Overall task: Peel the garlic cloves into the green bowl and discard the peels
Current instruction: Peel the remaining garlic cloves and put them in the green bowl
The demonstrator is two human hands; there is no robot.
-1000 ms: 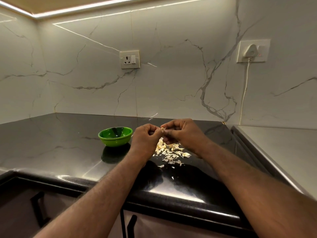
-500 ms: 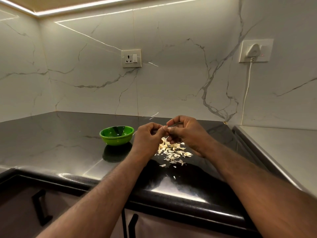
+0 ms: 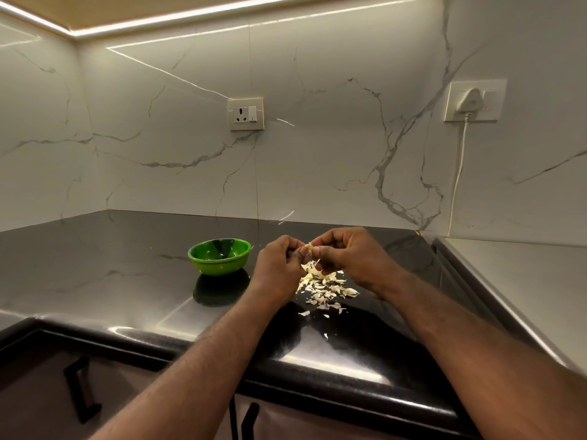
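Observation:
Both hands meet above the black countertop (image 3: 111, 281). My left hand (image 3: 279, 265) and my right hand (image 3: 352, 255) pinch one pale garlic clove (image 3: 308, 248) between their fingertips, with most of the clove hidden by the fingers. Directly below the hands lies a scattered pile of whitish garlic peels (image 3: 325, 289). The small green bowl (image 3: 219, 256) stands on the counter just left of my left hand; its inside looks dark and I cannot tell what it holds.
A marble backsplash rises behind the counter, with a wall socket (image 3: 245, 114) at the centre and a plugged-in white cable (image 3: 459, 173) on the right. A grey raised surface (image 3: 524, 281) borders the counter on the right. Cabinet handles (image 3: 81, 389) sit under the front edge.
The hands stay together over the peel pile, and the fingers have shifted slightly around the clove. The bowl and the peels have not moved.

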